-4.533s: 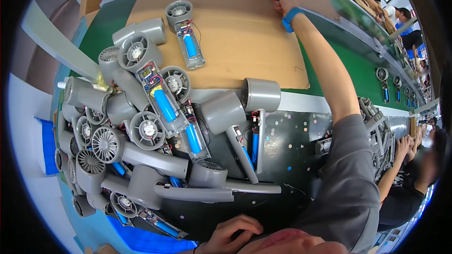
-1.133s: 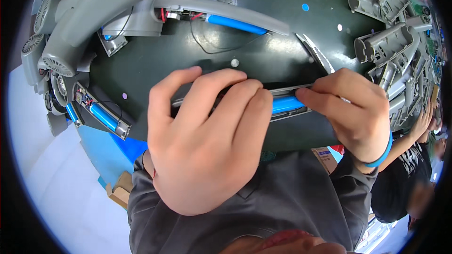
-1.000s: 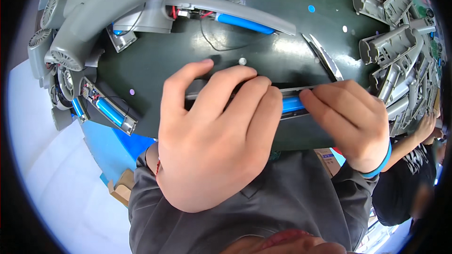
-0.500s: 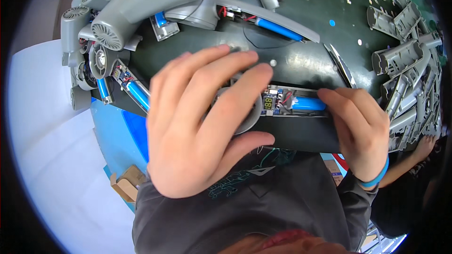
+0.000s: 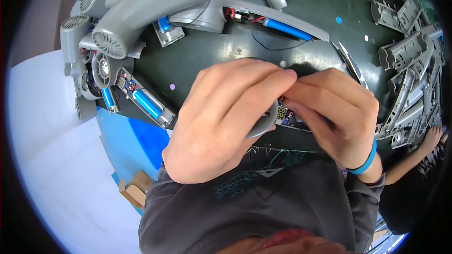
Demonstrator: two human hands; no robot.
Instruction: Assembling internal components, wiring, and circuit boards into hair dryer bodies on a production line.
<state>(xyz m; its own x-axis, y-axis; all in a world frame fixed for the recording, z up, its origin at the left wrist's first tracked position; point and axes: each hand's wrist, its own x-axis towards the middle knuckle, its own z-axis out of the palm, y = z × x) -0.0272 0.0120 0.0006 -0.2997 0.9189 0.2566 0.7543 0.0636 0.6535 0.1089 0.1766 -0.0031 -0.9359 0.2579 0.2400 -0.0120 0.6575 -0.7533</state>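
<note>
My left hand (image 5: 221, 117) is closed around the round grey head (image 5: 264, 126) of an opened handheld fan, thumb mostly hidden underneath. Beside the head, a small circuit board (image 5: 284, 114) with a lit display shows in the handle. My right hand (image 5: 339, 108), with a blue band at the wrist, bends over that board in a pinch, its fingertips against the left fingertips. A bit of red shows between the hands; whatever the right fingers pinch is hidden. The hand also covers the handle's blue battery.
Grey fan bodies (image 5: 155, 9) are heaped at the far left, beside an opened handle with a blue battery (image 5: 147, 103). Another open handle (image 5: 287, 29) lies beyond my hands. A slim pointed metal tool (image 5: 351, 66) rests near grey half shells (image 5: 409, 89). Another person's hand (image 5: 432, 138) is at the right.
My right hand has moved left from the handle's battery end to the circuit board. My left hand has closed in around the fan head, its fingertips meeting the right hand's.
</note>
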